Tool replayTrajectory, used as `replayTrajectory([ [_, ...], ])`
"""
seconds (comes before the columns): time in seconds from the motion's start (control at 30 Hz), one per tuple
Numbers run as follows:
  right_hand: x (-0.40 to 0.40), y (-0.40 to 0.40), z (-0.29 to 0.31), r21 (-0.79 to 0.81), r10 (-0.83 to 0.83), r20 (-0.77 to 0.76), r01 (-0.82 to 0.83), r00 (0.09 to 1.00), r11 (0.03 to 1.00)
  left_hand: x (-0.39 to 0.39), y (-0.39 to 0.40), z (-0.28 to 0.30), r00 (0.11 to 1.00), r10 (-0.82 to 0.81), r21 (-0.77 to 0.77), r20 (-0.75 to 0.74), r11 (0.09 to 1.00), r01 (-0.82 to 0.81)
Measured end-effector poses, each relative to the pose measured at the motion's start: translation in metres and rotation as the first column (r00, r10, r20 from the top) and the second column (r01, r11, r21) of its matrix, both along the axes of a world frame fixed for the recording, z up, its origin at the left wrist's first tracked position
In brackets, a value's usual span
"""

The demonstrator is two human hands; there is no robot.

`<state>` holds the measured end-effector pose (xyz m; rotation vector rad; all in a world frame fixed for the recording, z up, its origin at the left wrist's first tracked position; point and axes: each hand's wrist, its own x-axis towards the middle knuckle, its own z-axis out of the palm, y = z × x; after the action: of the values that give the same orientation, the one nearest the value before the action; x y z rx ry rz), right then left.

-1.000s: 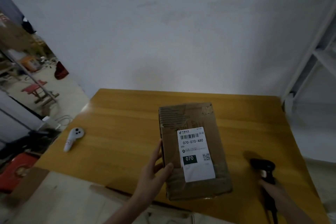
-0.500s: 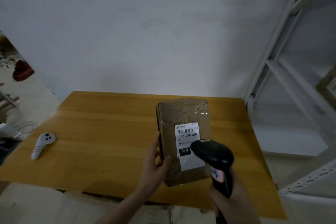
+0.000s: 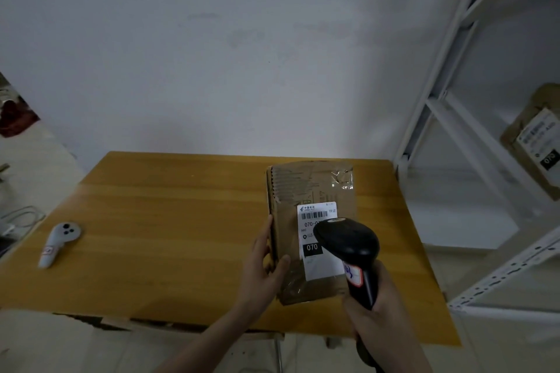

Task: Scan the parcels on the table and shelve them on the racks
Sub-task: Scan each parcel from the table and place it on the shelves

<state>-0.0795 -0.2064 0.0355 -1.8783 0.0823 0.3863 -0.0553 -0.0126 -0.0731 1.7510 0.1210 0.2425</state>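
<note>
A brown cardboard parcel (image 3: 306,188) with a white shipping label (image 3: 315,215) lies on the wooden table (image 3: 169,221), right of centre. My left hand (image 3: 263,269) grips its left edge, thumb on top. My right hand (image 3: 378,312) grips the handle of a black barcode scanner (image 3: 348,248), whose head hovers over the lower right part of the label and hides part of it.
A white handheld controller (image 3: 59,241) lies near the table's left edge. White metal racks (image 3: 454,118) stand to the right, with another labelled parcel (image 3: 533,136) on a shelf. A white wall runs behind the table.
My right hand lifted the scanner from the table's right side and brought it over the parcel's label. The view swung right, bringing the racks in. My left hand stayed on the parcel.
</note>
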Motion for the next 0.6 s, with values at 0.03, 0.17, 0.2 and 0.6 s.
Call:
replayTrajectory([
  [0.03, 0.0, -0.002, -0.001, 0.004, -0.002, 0.001, 0.002, 1.0, 1.0, 0.0, -0.001, -0.001, 1.0, -0.002, -0.006, -0.002, 1.0, 0.002],
  [0.17, 0.0, -0.007, -0.002, 0.012, -0.002, -0.002, 0.002, 1.0, 1.0, 0.0, -0.003, -0.002, 1.0, -0.018, -0.028, -0.013, 0.999, 0.018],
  [0.2, 0.0, -0.008, -0.002, 0.016, 0.001, -0.007, -0.001, 1.0, 1.0, 0.0, -0.003, -0.003, 1.0, -0.018, -0.031, -0.013, 0.999, 0.018],
  [0.6, 0.004, -0.018, -0.009, 0.084, 0.029, -0.027, -0.027, 0.999, 0.996, 0.0, -0.01, -0.002, 1.0, -0.007, -0.044, -0.016, 0.999, 0.006],
])
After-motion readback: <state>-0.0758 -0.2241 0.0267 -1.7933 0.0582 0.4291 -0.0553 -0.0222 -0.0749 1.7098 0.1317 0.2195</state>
